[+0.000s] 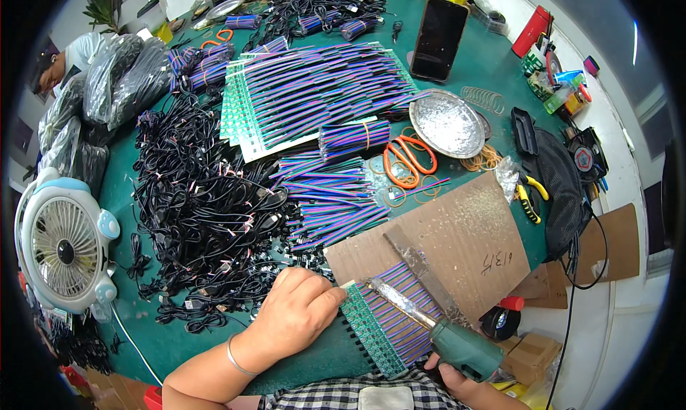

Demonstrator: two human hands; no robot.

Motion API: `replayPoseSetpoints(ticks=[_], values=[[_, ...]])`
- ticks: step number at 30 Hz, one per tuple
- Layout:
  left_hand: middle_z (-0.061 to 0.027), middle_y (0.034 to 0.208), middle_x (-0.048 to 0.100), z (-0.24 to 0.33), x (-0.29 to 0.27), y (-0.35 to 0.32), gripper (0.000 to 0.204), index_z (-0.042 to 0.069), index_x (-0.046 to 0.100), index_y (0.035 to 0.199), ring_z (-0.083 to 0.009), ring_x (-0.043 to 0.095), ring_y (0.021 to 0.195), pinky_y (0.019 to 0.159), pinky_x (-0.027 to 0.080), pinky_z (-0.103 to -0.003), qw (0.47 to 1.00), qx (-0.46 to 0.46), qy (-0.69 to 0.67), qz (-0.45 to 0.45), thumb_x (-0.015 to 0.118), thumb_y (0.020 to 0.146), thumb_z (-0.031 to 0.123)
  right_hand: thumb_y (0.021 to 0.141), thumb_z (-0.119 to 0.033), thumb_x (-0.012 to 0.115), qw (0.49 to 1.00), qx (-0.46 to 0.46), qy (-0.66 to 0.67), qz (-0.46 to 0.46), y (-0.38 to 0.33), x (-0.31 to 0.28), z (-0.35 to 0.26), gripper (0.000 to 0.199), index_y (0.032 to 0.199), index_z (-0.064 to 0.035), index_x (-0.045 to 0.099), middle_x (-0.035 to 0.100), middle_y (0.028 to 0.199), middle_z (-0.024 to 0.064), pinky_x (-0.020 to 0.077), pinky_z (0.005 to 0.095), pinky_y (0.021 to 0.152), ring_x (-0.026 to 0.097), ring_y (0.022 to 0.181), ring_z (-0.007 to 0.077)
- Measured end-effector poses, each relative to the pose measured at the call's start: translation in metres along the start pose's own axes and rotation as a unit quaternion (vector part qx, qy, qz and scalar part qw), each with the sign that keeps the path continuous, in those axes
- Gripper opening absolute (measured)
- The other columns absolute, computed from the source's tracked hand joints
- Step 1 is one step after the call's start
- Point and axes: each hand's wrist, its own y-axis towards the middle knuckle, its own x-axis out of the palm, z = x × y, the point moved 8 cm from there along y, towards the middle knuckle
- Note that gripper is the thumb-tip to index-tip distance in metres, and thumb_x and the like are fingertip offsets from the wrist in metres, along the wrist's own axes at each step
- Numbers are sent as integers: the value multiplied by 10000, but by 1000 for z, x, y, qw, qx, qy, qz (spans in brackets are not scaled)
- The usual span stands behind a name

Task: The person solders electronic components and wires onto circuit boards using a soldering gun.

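Note:
My right hand [449,376], partly hidden at the lower edge, is closed round the green handle of a soldering iron [468,349]. The iron's metal barrel slants up and left, its tip over the top end of a green circuit board panel [373,331]. Striped ribbon wires [407,317] run right from the panel, under a flat metal bar [427,278] that lies across a brown board [464,231]. At the panel's upper left corner my left hand [300,311] has its thumb and fingers pinched together. What they hold, if anything, is hidden.
Black cables [200,203] heap on the left beside a fan [66,249]. Wired panels [321,88] stack at the back, near a propped phone [439,38]. Orange-handled scissors [409,161], a metal plate [446,124] and yellow pliers [530,199] lie right. Another person [68,63] sits far left.

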Motion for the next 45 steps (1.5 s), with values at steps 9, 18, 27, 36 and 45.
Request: replayPoseSetpoints(ticks=[9, 18, 27, 36, 45], values=[[-26, 838, 577, 0, 0, 1, 226, 73, 641, 908, -212, 551, 812, 725, 438, -350, 1000, -4, 2, -5, 697, 690, 68, 890, -108, 591, 1000, -1, 15, 1, -1, -1, 5, 246, 1094, 24, 557, 621, 814, 76, 508, 313, 730, 615, 759, 166], [-28, 822, 572, 1, 1, 5, 281, 77, 653, 907, -230, 539, 773, 691, 425, -360, 1000, 15, -18, 16, 734, 639, 51, 866, -192, 564, 983, -93, -156, 37, -16, -20, -5, 374, 1188, -6, 524, 628, 804, 65, 488, 287, 691, 598, 728, 158], [-37, 815, 582, 2, 0, -2, 269, 88, 646, 883, -237, 547, 770, 694, 426, -366, 1000, 8, 22, 16, 726, 630, 41, 869, -258, 586, 910, -262, 73, 313, 40, -106, -101, 509, 1257, 27, 420, 549, 1163, 160, 480, 242, 483, 598, 634, 164], [-38, 807, 568, 3, 2, -1, 267, 81, 645, 897, -240, 538, 762, 687, 423, -370, 1000, 14, 11, 14, 725, 645, 47, 870, -37, 579, 925, -216, -46, 308, 122, -124, -88, 283, 1136, 38, 519, 645, 1056, 116, 476, 237, 591, 599, 664, 115], [-25, 834, 574, -2, 0, -1, 248, 89, 655, 904, -224, 536, 786, 693, 423, -359, 1000, 7, -3, 9, 737, 670, 70, 850, -301, 614, 988, -111, 36, 101, 28, -57, -50, 603, 1323, 14, 415, 579, 1208, 146, 492, 266, 566, 625, 747, 176]])
